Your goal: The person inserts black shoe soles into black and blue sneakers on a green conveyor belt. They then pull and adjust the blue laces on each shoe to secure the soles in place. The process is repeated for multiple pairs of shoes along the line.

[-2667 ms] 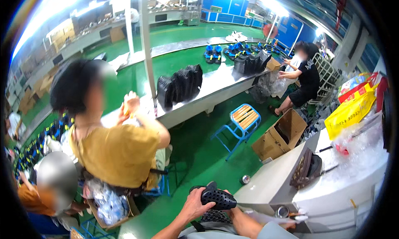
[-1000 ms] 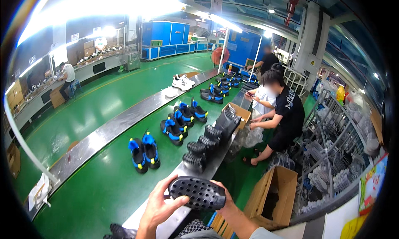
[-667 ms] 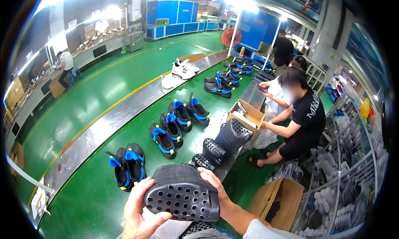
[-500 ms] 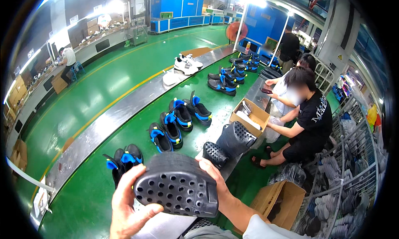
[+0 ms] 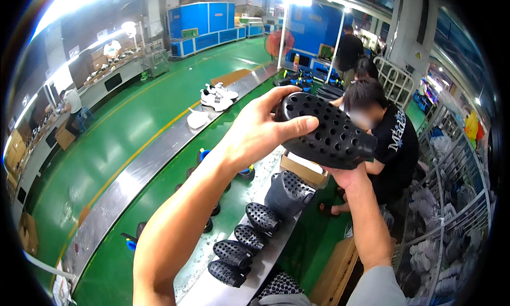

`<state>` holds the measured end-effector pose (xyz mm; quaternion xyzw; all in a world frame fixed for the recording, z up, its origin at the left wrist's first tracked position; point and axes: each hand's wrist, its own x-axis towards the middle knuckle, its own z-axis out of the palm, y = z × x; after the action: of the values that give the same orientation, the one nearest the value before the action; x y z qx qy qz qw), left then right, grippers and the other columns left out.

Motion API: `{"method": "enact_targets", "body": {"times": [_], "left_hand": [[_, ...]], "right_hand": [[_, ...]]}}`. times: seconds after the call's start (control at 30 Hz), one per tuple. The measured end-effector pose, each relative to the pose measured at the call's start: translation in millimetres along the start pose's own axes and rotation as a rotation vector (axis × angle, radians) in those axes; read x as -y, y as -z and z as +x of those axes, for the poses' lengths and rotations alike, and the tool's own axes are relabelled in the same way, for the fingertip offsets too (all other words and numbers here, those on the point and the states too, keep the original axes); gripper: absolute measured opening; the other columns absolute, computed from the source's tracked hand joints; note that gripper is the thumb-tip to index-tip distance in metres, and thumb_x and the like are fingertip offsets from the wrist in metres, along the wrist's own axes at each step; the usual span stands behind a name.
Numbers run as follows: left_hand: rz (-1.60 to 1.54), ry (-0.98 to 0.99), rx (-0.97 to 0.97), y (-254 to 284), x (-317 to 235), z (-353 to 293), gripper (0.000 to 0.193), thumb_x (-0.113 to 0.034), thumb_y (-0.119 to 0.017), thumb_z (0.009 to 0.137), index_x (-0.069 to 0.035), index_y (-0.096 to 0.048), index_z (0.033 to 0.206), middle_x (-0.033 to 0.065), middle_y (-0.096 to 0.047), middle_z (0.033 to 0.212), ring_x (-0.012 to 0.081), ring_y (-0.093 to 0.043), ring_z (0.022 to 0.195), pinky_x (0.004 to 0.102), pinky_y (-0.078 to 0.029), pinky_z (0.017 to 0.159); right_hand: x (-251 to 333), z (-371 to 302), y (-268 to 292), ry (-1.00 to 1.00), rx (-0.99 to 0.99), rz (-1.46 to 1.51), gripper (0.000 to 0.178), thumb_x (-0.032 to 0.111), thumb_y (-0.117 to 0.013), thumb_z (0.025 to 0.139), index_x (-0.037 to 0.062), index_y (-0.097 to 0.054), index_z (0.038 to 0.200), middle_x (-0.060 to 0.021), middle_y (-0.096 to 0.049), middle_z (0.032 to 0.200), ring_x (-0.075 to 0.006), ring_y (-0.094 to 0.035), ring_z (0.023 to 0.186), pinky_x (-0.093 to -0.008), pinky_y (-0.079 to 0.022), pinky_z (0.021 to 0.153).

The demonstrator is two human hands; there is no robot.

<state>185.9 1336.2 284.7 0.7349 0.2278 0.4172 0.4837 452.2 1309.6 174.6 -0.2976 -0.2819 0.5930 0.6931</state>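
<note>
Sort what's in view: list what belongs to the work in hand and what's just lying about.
Work in hand:
black holed piece, gripped by left hand, with right hand against its underside
probably the similar black pieces on the metal bench

Apparently just about:
white sneakers
red fan
lower-right cardboard box

On my end it's one feed: the L head cam, v. wide fisheye, looking fwd & tilted down from head ht. The L hand (image 5: 260, 126) and R hand (image 5: 349, 177) are closest to the lens, approx. mid-frame; the surface (image 5: 210, 294) runs fwd below them, mid-dist. A blue booth (image 5: 199, 24), far off, sits nr the top, L of ctr. Straight edges bow twd the sides.
</note>
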Motion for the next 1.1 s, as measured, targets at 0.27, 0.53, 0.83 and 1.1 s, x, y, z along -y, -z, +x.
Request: {"method": "enact_targets", "body": {"times": [0.27, 0.53, 0.83, 1.1], "left_hand": [[-0.062, 0.258, 0.231, -63.2, 164.3, 130.1, 0.08, -0.041, -0.085, 0.084, -0.003, -0.052, 0.145, 0.0126, -0.065, 0.127, 0.0214, -0.064, 0.108, 0.0357, -0.05, 0.097], [0.068, 0.544, 0.343, -67.4, 271.9, 153.3, 0.081, -0.041, -0.084, 0.084, -0.002, -0.05, 0.146, 0.0159, -0.066, 0.125, 0.0239, -0.065, 0.109, 0.0366, -0.052, 0.097], [0.299, 0.495, 0.394, -75.7, 241.6, 149.6, 0.084, -0.052, -0.08, 0.085, 0.0, -0.051, 0.144, 0.0218, -0.064, 0.13, 0.0325, -0.061, 0.123, 0.0431, -0.047, 0.105], [0.265, 0.509, 0.399, -63.2, 252.4, 138.0, 0.082, -0.053, -0.077, 0.087, -0.004, -0.049, 0.147, 0.0213, -0.063, 0.132, 0.0333, -0.06, 0.124, 0.0435, -0.047, 0.106]], "right_hand": [[-32.8, 79.0, 190.1, -0.207, -0.244, 0.029, 0.042, 0.048, -0.043, 0.103, 0.0221, -0.063, 0.129, -0.0018, -0.07, 0.126, -0.0218, -0.068, 0.112, -0.0417, -0.058, 0.085], [-114.3, 92.7, 210.0, -0.401, -0.453, 0.159, 0.038, 0.04, -0.046, 0.102, 0.0175, -0.066, 0.125, -0.0041, -0.073, 0.118, -0.0234, -0.072, 0.103, -0.0444, -0.06, 0.084], [-114.7, 61.1, 192.0, -0.338, -0.543, 0.221, 0.034, 0.038, -0.05, 0.103, 0.0206, -0.063, 0.129, -0.0018, -0.07, 0.126, -0.0218, -0.067, 0.113, -0.0439, -0.057, 0.095], [-123.8, 59.5, 183.6, -0.368, -0.558, 0.2, 0.035, 0.034, -0.052, 0.103, 0.0151, -0.062, 0.131, -0.0057, -0.068, 0.129, -0.0236, -0.066, 0.115, -0.0449, -0.054, 0.101]]}}
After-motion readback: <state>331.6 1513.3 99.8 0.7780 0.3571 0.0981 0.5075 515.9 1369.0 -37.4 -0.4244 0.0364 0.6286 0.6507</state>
